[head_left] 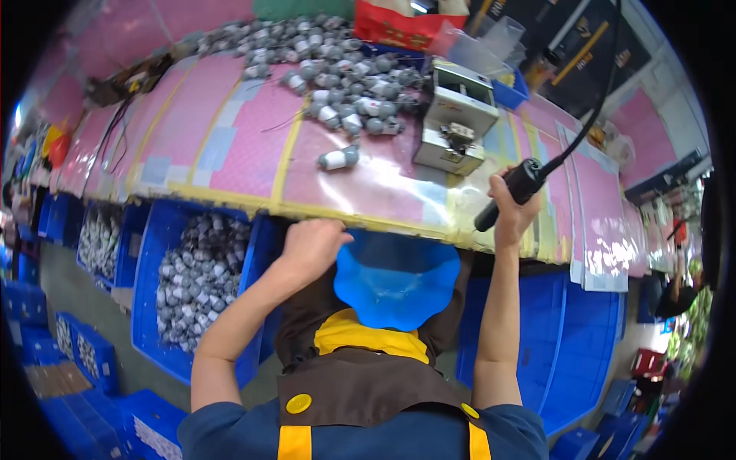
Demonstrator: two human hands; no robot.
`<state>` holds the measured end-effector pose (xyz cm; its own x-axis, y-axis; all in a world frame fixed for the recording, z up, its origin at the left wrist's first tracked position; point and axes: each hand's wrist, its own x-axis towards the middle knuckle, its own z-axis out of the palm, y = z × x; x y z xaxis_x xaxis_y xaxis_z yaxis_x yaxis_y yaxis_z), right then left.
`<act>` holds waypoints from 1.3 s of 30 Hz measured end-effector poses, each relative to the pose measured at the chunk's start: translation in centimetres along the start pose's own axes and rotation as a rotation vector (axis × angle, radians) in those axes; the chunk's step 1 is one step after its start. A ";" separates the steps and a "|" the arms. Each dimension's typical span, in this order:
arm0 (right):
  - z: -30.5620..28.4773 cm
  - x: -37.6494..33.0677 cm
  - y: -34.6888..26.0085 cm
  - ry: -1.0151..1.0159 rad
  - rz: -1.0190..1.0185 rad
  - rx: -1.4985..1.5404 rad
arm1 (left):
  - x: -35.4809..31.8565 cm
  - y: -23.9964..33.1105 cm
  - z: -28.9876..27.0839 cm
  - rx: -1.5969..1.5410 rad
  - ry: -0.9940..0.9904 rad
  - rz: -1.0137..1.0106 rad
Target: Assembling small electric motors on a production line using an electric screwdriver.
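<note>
My right hand (pixel 512 211) is wrapped round a black corded electric screwdriver (pixel 524 182) above the table's front edge. Its cable runs up to the far right, and its lower end points down to the left. My left hand (pixel 310 249) is closed at the table edge, by the left rim of a wavy-edged blue basin (pixel 399 287) on my lap. What those fingers hold, if anything, is hidden. On the table, one grey-and-white bulb-shaped part (pixel 338 158) lies apart from a large heap of similar parts (pixel 330 73).
A boxy metal fixture (pixel 458 115) stands on the table left of the screwdriver. Blue crates flank my legs: the left crate (pixel 146 307) holds many grey parts, the right crate (pixel 529 322) shows bare walls. A red bag (pixel 406 27) sits behind the heap.
</note>
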<state>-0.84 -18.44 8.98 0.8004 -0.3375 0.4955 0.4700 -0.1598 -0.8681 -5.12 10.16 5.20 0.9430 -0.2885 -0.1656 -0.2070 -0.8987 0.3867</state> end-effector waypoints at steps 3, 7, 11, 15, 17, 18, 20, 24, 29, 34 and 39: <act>-0.2 0.5 -0.1 0.010 0.049 0.003 | 3.5 -0.7 -1.9 0.085 0.400 0.190; -0.4 2.8 -1.4 0.061 0.083 0.066 | 8.8 -1.3 -1.8 0.213 0.530 0.237; 1.7 6.6 -4.0 0.120 -0.037 0.298 | 10.6 -0.6 -1.6 0.177 0.392 0.238; 4.4 10.5 -4.0 0.076 -0.208 0.311 | 9.4 3.5 -1.8 -0.339 0.228 0.288; 5.6 11.9 -3.0 0.069 -0.249 0.320 | 9.7 4.7 -0.5 -0.627 0.174 0.320; 6.7 12.0 -3.3 0.080 -0.223 0.355 | 10.1 4.8 1.1 -0.719 0.187 0.375; 7.5 12.4 -2.2 0.046 -0.199 0.318 | 10.5 5.0 3.3 -0.816 0.196 0.423; 7.5 11.6 -1.1 -0.015 -0.152 0.221 | 10.7 5.5 5.5 -0.745 0.182 0.408; 6.2 8.1 -2.9 -0.031 -0.093 0.208 | 10.6 5.9 6.0 -0.532 0.420 0.349; 5.5 4.6 -2.5 -0.119 -0.110 0.283 | 10.7 5.9 5.9 -0.549 0.357 0.342; 5.4 3.6 -1.8 -0.127 -0.108 0.208 | 10.7 5.9 6.1 -0.570 0.365 0.328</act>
<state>3.19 -14.32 12.51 0.7755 -0.2078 0.5961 0.6111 0.0102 -0.7915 2.20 -0.28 0.17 0.9031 -0.2948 0.3121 -0.4190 -0.4462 0.7908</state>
